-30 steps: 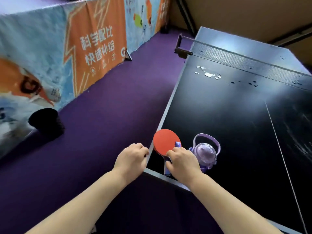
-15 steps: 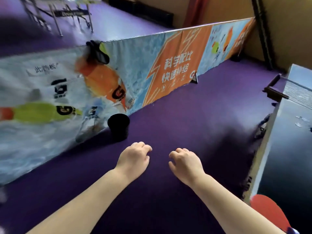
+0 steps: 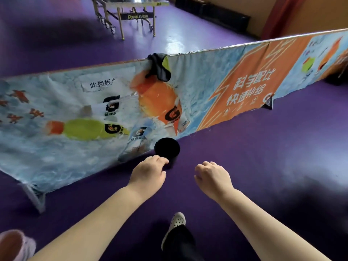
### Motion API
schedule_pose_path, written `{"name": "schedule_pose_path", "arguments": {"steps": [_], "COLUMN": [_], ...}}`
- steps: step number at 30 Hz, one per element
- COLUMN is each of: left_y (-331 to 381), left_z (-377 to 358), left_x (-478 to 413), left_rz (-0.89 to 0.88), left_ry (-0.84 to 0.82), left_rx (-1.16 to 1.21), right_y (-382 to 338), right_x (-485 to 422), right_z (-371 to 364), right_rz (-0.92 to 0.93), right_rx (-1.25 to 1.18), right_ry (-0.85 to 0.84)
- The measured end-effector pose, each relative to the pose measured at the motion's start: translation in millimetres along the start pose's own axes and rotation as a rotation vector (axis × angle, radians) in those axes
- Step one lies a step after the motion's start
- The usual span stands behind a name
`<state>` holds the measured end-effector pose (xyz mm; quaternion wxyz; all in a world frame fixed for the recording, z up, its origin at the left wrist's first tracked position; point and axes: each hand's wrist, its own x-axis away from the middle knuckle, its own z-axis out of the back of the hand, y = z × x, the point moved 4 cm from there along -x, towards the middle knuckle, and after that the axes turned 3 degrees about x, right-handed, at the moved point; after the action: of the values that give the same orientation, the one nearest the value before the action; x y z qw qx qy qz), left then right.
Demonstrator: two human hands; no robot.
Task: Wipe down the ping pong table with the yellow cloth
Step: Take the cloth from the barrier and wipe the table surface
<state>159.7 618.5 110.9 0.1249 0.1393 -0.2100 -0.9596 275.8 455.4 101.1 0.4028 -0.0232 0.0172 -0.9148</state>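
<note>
1. The view has swung left, off the ping pong table, which was at the right edge half a second ago with the red paddle on it and is now out of sight. The printed barrier banner [image 3: 188, 102] now fills the middle of the scene.
2. The yellow cloth [image 3: 159, 67] is draped over the banner's top rail, far of the hands and well apart from them. It shows dark grey with a yellow-green side. It sits more central and closer than in the earlier frame.
3. The left hand [image 3: 148, 172] and right hand [image 3: 212, 178] are both held forward with loosely curled fingers and hold nothing. A second ago they were at the table's near corner by the paddle and a purple bottle.
4. A black bin [image 3: 167, 147] stands on the purple floor [image 3: 273, 147] just beyond the left hand, at the banner's foot. It looks larger than before.
5. A white perforated shoe [image 3: 177, 221] is newly in view at the near edge. A second ping pong table [image 3: 138, 16] now shows at far left.
6. My reading is that the person is going to fetch the cloth and no wiping has begun.
</note>
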Motion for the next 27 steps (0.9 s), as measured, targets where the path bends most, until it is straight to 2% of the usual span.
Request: {"name": "schedule_pose_path", "arguments": {"steps": [9, 17, 27], "left_y": [-56, -127, -228], "left_z": [7, 11, 39], "left_x": [-175, -275, -441], "left_rz": [0.173, 0.273, 0.068], "left_ry": [0.022, 0.041, 0.042], "left_rx": [0.011, 0.051, 0.058], "right_y": [33, 32, 14], "right_x": [-191, -326, -500], "right_z": [28, 41, 53], "right_rz": [0.116, 0.149, -0.065], "right_rx": [-0.013, 0.025, -0.063], "right_ry": [0.005, -0.033, 0.014]}}
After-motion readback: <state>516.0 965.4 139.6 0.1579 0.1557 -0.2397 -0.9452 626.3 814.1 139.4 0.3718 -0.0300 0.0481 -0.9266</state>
